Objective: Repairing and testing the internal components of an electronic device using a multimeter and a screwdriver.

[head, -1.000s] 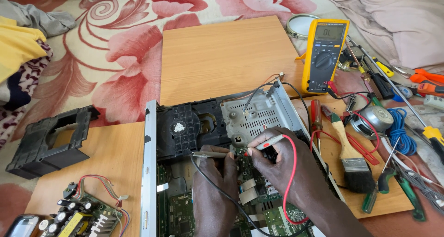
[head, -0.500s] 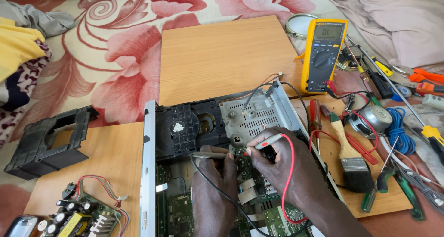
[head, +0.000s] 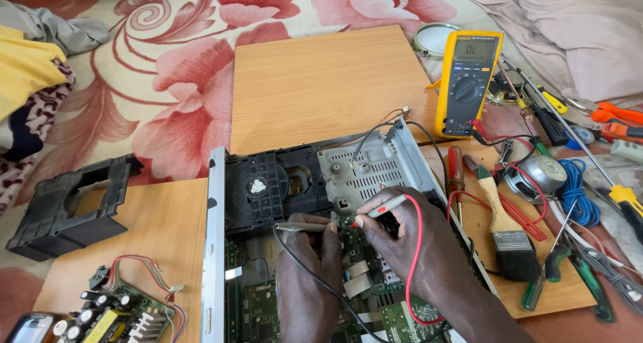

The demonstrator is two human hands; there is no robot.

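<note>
An opened disc player chassis (head: 216, 249) lies in front of me, with a black disc drive (head: 264, 185) and green circuit boards (head: 258, 309) inside. My left hand (head: 309, 276) holds a black test probe (head: 298, 227) lying sideways over the board. A red test probe (head: 383, 206) is pinched in my right hand (head: 410, 249), its tip down on the board close to the black one. Red and black leads run over my hands. A yellow multimeter (head: 467, 82) lies at the back right with its display lit.
A wooden board (head: 321, 88) lies behind the chassis on a floral cloth. A black plastic frame (head: 63, 206) and a loose circuit board (head: 110, 309) sit at the left. At the right are a paintbrush (head: 502, 229), screwdrivers (head: 459, 175), a blue cable coil (head: 577, 192) and pliers.
</note>
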